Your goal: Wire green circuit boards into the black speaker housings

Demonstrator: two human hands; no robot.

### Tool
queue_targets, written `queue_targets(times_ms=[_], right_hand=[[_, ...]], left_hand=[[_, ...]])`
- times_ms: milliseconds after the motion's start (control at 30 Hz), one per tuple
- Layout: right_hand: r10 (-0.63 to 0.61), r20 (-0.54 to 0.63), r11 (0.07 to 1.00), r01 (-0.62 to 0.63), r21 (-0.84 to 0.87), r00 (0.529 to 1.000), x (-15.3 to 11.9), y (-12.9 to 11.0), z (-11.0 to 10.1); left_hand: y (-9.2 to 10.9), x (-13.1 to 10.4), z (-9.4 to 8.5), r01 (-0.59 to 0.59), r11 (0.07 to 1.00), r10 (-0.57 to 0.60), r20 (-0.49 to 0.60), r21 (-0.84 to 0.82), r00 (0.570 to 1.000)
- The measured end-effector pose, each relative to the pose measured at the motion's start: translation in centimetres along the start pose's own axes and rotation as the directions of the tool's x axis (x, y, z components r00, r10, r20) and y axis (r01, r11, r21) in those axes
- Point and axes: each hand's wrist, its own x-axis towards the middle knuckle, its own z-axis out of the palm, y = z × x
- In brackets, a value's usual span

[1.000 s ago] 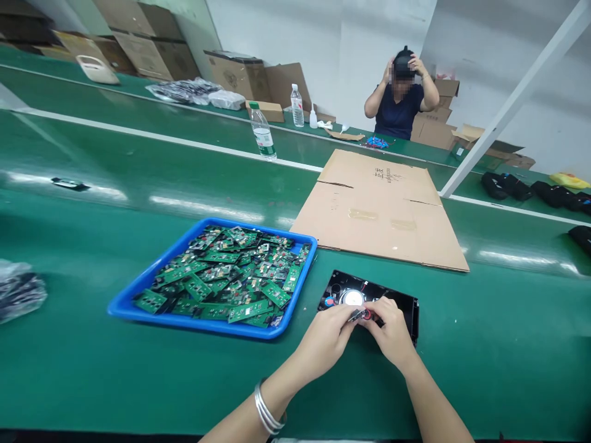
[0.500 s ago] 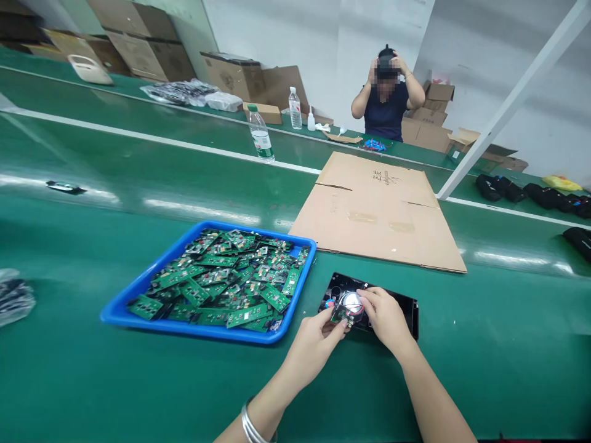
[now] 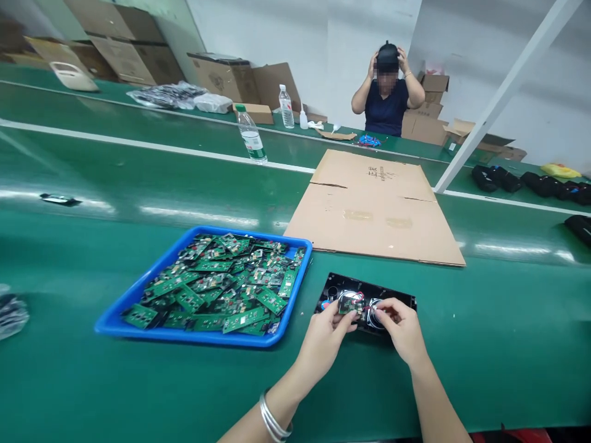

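Note:
A black casing [image 3: 401, 298] with two round speakers lies on the green table, right of a blue tray [image 3: 184, 335] heaped with green circuit boards [image 3: 244, 319]. Over the casing's left part, my left hand [image 3: 325, 335] pinches a small circuit board [image 3: 349, 305] with thin wires. My right hand [image 3: 402, 326] has its fingertips closed at the right speaker [image 3: 373, 314], by the red and black wires; what they hold is too small to make out. A blue part [image 3: 325, 304] shows at the casing's left end.
Behind the casing lies a flat cardboard sheet [image 3: 369, 209]. A green-capped bottle [image 3: 252, 138] stands beyond the tray. Across the table a person [image 3: 386, 101] has both hands at their head. A white post [image 3: 503, 101] rises at right; black items [image 3: 496, 178] lie beyond it.
My right hand has moved right, from the left speaker to the right one. The circuit board in my left hand is now raised and more visible. The view has shifted slightly.

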Motion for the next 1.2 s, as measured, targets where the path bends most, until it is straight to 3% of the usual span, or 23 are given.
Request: queue_targets(times_ms=[100, 267, 667, 900, 1033, 1100, 1200], right_hand=[[-0.154, 0.059, 0.979, 0.16, -0.129, 0.986, -0.3, -0.3, 0.2], [-0.353, 0.051, 0.894, 0.353, -0.276, 0.934, -0.5, -0.3, 0.7], [-0.581, 0.131, 0.64, 0.551, -0.536, 0.803, -0.9, 0.0, 1.4], [-0.418, 0.075, 0.826, 0.413, -0.384, 0.905, -1.0, 0.2, 1.7], [-0.228, 0.022, 0.93, 0.225, -0.289, 0.973, -1.1, 0.7, 1.9], [-0.169, 0.048, 0.943, 0.175, -0.282, 0.984, -1.1, 0.7, 1.8], [-0.176, 0.102, 0.92, 0.201, -0.336, 0.979, -1.0, 0.4, 1.7]], left_hand=[[0.1, 0.4, 0.3, -0.021, 0.997, 0.022, -0.006, 0.078, 1.0], [0.1, 0.7, 0.4, -0.032, 0.981, 0.027, 0.031, 0.194, 0.999], [0.4, 0.9, 0.3, -0.006, 0.968, -0.014, 0.079, 0.252, 0.997], [0.4, 0.3, 0.3, -0.128, 0.93, 0.105, 0.084, 0.343, 0.991], [0.9, 0.1, 0.0, -0.234, 0.87, 0.183, 0.157, 0.434, 0.971], [1.0, 0.1, -0.1, -0.293, 0.832, 0.222, 0.201, 0.471, 0.954], [0.7, 0.2, -0.1, -0.309, 0.844, 0.247, 0.193, 0.438, 0.949]])
